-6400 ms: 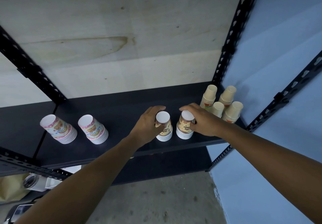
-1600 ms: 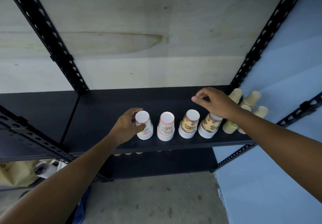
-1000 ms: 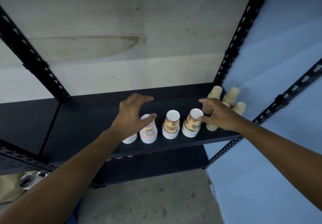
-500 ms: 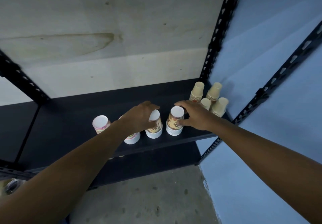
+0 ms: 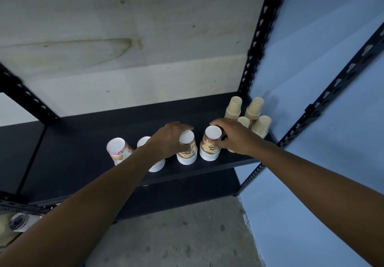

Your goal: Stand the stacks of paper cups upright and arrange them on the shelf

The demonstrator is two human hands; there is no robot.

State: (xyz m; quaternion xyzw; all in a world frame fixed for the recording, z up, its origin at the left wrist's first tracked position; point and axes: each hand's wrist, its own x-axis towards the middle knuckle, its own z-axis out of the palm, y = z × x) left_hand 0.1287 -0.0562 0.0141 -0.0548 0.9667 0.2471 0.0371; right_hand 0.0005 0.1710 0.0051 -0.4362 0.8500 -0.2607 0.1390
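Several stacks of printed paper cups stand upside down in a row near the front of the black shelf. My left hand grips a brown-patterned stack. My right hand grips the brown-patterned stack just right of it. The two stacks stand close side by side. Left of them stand a pink-patterned stack and another pink stack, the latter mostly hidden behind my left wrist.
Several plain beige cup stacks stand at the shelf's far right corner, behind my right hand. Black perforated uprights frame the shelf. A blue wall is on the right. A lower shelf and concrete floor lie below.
Both hands have come down from over the row onto the two brown stacks and closed on them. The view has shifted slightly.
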